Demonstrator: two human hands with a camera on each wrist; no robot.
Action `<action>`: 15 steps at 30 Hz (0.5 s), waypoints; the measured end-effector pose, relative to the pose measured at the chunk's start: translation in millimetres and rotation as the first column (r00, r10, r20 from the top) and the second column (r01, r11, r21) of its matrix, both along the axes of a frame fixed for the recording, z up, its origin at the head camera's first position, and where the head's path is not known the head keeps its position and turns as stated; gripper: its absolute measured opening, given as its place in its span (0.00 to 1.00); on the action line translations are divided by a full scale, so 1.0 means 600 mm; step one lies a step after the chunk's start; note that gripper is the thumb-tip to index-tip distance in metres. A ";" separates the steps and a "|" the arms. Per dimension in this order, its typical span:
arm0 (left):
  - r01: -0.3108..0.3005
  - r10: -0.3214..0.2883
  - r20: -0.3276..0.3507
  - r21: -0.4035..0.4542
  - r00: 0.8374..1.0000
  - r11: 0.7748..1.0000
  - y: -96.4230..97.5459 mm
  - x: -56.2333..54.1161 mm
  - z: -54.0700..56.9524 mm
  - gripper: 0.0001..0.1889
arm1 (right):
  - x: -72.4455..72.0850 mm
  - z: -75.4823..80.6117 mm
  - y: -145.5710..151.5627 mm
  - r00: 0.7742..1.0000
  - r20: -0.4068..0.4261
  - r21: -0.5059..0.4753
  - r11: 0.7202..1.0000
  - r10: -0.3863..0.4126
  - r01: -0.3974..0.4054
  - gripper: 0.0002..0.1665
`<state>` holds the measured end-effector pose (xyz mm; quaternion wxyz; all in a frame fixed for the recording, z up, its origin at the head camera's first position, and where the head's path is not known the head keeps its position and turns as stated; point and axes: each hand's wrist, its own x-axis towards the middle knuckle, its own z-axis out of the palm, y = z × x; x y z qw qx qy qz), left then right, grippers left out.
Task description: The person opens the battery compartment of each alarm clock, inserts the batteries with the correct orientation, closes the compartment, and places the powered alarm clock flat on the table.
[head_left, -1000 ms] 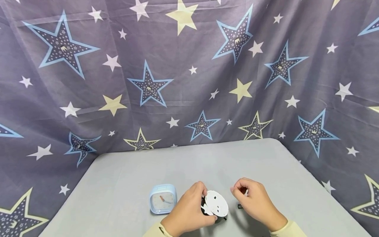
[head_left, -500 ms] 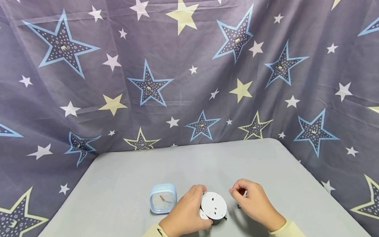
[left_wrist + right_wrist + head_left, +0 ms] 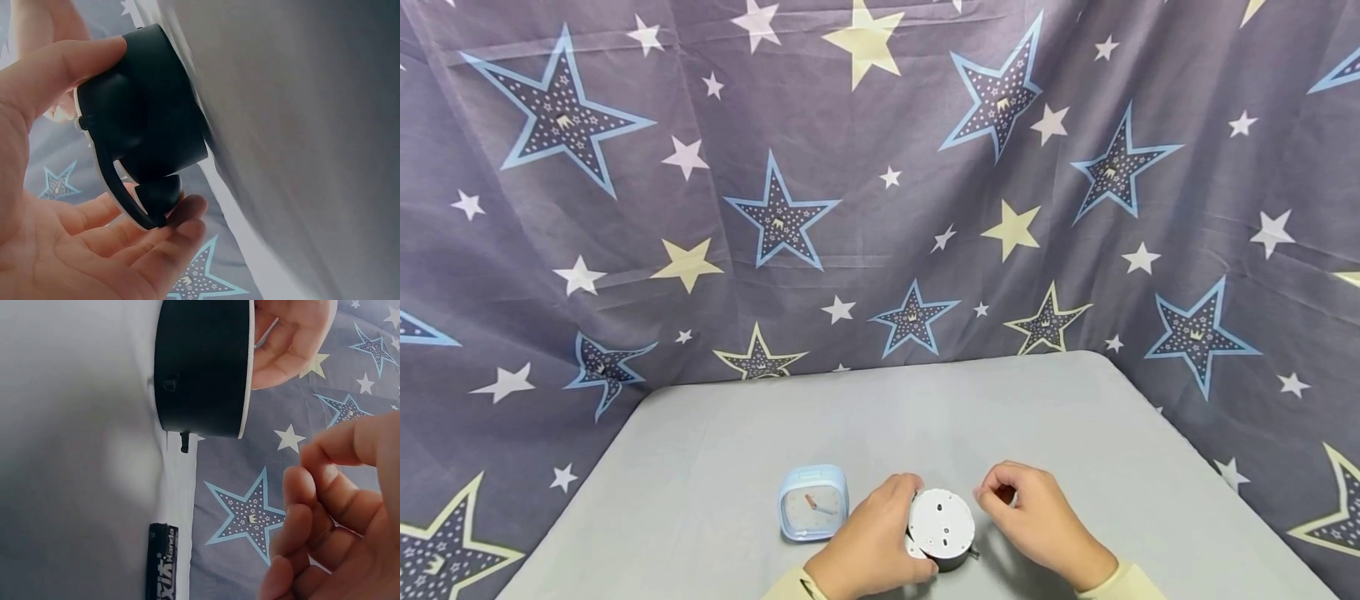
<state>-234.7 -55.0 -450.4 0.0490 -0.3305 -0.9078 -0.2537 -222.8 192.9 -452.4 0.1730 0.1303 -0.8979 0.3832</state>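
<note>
A black twin-bell alarm clock (image 3: 941, 523) lies face-down on the table, its round white back turned up. My left hand (image 3: 871, 537) grips it from the left; in the left wrist view the thumb presses the side of the black body (image 3: 156, 100) and fingers curl beneath a bell (image 3: 159, 194). To its right hovers my right hand (image 3: 1037, 521), apart from the clock. Its thumb and index fingertips (image 3: 300, 484) meet, the other fingers are curled, and nothing shows between them. A black battery (image 3: 162, 562) with white lettering lies below that hand, hidden in the head view.
A light blue square clock (image 3: 813, 503) stands left of my left hand. The grey table (image 3: 880, 417) is bordered at the back and sides by a star-patterned cloth (image 3: 850, 192). A small black foot (image 3: 184, 442) sticks out from the clock's side.
The left hand has lowered the tilted twin-bell clock so its white back faces up. My right hand has shifted slightly left and nearer me, covering the battery in the head view.
</note>
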 end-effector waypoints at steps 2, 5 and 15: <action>0.000 0.000 0.008 -0.003 1.000 1.000 0.000 -0.001 -0.001 0.44 | 0.000 -0.003 -0.002 0.999 0.026 0.004 1.000 0.019 -0.019 0.17; 0.004 -0.004 0.013 -0.005 1.000 1.000 -0.001 0.000 -0.002 0.44 | 0.001 -0.006 -0.004 0.997 0.056 0.018 0.999 0.045 -0.046 0.14; 0.010 -0.009 0.033 -0.005 0.999 1.000 -0.002 -0.001 -0.002 0.42 | 0.003 -0.014 -0.015 0.995 0.060 0.058 0.995 0.083 -0.087 0.14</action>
